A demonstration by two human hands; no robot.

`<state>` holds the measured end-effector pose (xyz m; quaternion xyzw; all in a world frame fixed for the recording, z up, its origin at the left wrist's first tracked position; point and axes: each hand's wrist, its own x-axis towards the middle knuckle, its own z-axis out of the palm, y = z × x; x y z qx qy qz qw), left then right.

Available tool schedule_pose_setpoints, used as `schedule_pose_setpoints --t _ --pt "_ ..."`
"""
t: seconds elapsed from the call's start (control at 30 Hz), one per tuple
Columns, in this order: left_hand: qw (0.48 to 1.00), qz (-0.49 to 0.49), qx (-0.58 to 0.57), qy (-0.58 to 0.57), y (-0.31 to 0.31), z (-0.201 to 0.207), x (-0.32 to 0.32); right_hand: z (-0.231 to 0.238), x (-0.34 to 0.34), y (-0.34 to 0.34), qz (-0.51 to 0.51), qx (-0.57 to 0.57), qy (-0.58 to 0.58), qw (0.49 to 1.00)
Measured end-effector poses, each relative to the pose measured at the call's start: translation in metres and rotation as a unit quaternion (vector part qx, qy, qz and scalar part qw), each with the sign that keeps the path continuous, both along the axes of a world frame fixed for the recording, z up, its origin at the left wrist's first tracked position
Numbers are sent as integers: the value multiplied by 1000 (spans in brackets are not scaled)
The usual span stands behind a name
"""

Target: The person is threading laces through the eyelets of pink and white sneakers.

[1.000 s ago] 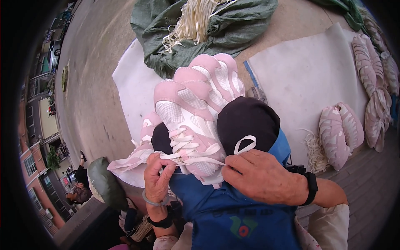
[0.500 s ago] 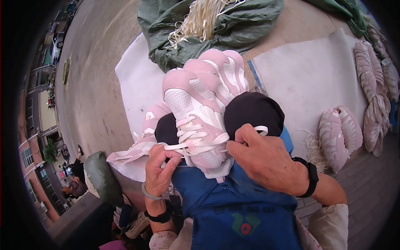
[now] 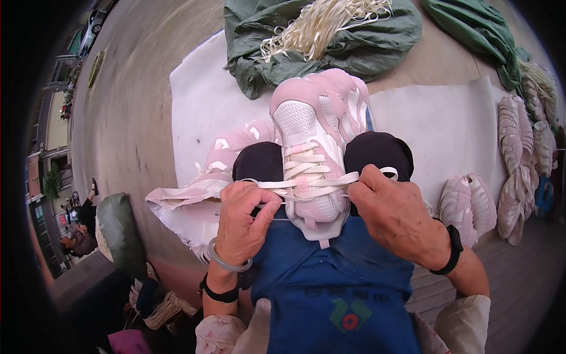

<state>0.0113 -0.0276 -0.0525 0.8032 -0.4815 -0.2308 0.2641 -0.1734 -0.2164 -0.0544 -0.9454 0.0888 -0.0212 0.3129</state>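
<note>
A pink and white shoe upper (image 3: 321, 215) lies between my knees on the blue apron (image 3: 336, 271), its front part away from me. White lace (image 3: 305, 162) criss-crosses through its eyelets. My left hand (image 3: 247, 218) pinches the lace at the left of the tongue. On the right, my right hand (image 3: 386, 212) grips the lace, and a loop of it shows above the fingers. Between both hands the lace runs nearly straight across the upper. More pink and white uppers (image 3: 333, 88) are stacked behind this one, stretching away from me.
Beyond the uppers, a bundle of cream laces (image 3: 321, 26) rests on green cloth (image 3: 247, 65). Loose uppers (image 3: 230, 147) lie by my left knee. Bundled uppers (image 3: 466, 206) lie at the right. A stuffed green sack (image 3: 121, 230) and a person (image 3: 82, 236) are at far left.
My hands have moved apart and the lace between them is straighter. The view has shifted, so the shoe upper sits more upright and further right in the picture.
</note>
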Motion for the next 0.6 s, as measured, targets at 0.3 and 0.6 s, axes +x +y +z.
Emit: schedule_pose_setpoints --t 0.3,0.6 --pt "990 -42 -38 -127 -8 4 -6 22 24 12 44 -93 50 993" --pt "994 66 -84 -1 4 -17 -8 8 18 -1 3 17 8 1000"
